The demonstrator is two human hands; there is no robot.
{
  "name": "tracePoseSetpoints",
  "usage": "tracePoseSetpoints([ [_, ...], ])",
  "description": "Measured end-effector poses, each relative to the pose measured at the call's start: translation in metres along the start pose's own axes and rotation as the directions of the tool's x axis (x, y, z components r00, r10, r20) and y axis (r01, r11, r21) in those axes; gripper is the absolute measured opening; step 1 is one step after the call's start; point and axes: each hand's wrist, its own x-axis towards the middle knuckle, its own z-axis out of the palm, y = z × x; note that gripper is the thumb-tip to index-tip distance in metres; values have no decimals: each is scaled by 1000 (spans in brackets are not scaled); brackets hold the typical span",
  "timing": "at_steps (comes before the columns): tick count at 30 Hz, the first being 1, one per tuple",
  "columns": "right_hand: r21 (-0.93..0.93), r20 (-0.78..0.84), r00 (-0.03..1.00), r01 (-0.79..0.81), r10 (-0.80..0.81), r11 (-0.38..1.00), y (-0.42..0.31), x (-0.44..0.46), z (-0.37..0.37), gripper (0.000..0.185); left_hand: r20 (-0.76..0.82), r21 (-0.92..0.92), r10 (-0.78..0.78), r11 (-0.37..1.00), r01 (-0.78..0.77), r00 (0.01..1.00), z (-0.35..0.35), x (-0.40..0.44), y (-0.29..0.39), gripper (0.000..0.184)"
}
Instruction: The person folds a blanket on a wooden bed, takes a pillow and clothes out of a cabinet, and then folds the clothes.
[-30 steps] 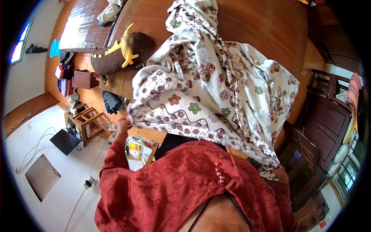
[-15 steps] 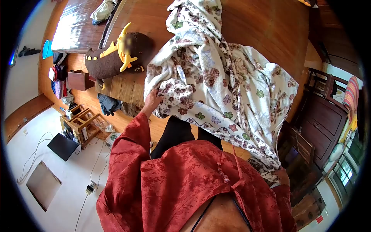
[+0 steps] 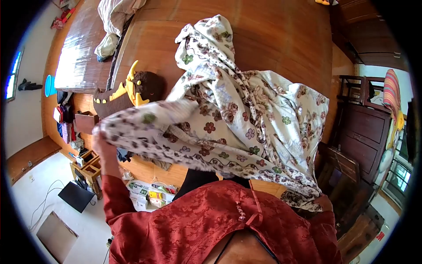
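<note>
A white blanket with flowers and spots [image 3: 246,119] lies bunched over the wooden surface, its near edge raised in front of my red top. My left hand [image 3: 102,143] is closed on the blanket's left corner, with that arm stretched out to the left; the cloth there is smeared by motion. At the lower right, my right hand [image 3: 323,203] grips the opposite corner, its fingers partly hidden by cloth. Behind the raised left part of the blanket is a brown plush toy with yellow horns [image 3: 149,86], partly covered from view.
The wooden surface [image 3: 281,35] reaches to the top. Left of it are a light cloth [image 3: 115,17], a blue basin [image 3: 50,85] and a small brown box [image 3: 85,121]. Packages [image 3: 154,193] lie below left. A dark cabinet [image 3: 362,136] stands at the right.
My left hand has moved out to the left, pulling the blanket's corner across in front of the plush toy. My right hand stays on its corner. The view has shifted slightly.
</note>
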Motion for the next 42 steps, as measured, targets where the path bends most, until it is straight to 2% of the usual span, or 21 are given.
tracePoseSetpoints([
  [4,-13,-10,1000,8,-8,1000,-4,8,3,73,-258,314,291,927,-204,921,5,85,11,30],
  [7,-20,-15,1000,3,-4,1000,-5,9,6,71,-44,460,527,765,-451,849,43,113,-6,45],
  [9,-27,-17,1000,-6,6,1000,-4,11,11,69,2,521,337,803,-289,942,57,131,-21,28],
  [10,-31,-17,1000,-8,7,999,-5,11,11,68,168,529,353,756,-387,920,67,138,-36,19],
  [14,-25,-13,1000,-16,16,1000,-5,12,20,65,404,727,73,579,-369,912,114,159,-123,19],
  [15,-30,-13,1000,-12,12,999,-1,15,20,64,395,684,-22,674,-278,918,138,145,-138,18],
  [18,-131,-27,999,16,-20,991,9,28,22,64,533,717,-169,610,-336,829,208,106,-160,23],
  [19,-193,-36,999,29,-36,981,15,35,22,65,595,727,-110,495,-475,796,228,102,-172,31],
  [20,-255,-42,998,42,-55,966,19,39,23,66,521,773,-138,496,-397,842,253,89,-177,34],
  [22,-7,-12,999,31,-31,999,31,44,28,71,543,781,38,345,-521,839,291,81,-191,54],
  [26,223,-28,984,180,-178,958,6,-6,32,79,378,890,-192,346,-298,906,340,76,-212,78],
  [27,46,-38,975,221,-219,974,1,-4,34,79,409,886,-251,340,-316,877,345,77,-212,81],
  [29,-333,-135,971,144,-198,932,50,49,47,81,396,906,-214,250,-342,893,339,105,-255,65],
  [32,27,1,952,305,-305,952,68,43,52,84,370,896,-165,321,-305,914,330,115,-280,43],
  [33,-186,-86,960,248,-268,951,65,38,56,77,627,778,-87,116,-617,774,319,128,-289,40],
  [35,-96,-110,960,249,-258,964,67,33,59,74,644,755,-64,214,-619,763,307,135,-283,33],
  [37,-46,-102,987,122,-126,991,30,-4,56,73,240,702,-248,712,9,938,299,133,-262,25],
  [38,-13,-21,997,80,-81,997,13,-19,43,73,147,635,-353,750,186,924,299,112,-217,24],
  [39,20,58,997,41,-42,999,-1,-30,32,73,207,256,-299,936,244,932,292,106,-193,12],
  [41,-81,48,995,88,-84,993,12,-16,20,66,478,35,-322,936,349,817,263,117,-131,24],
  [42,-99,5,993,121,-121,988,28,6,5,61,719,0,-167,971,241,674,232,162,-123,28],
])
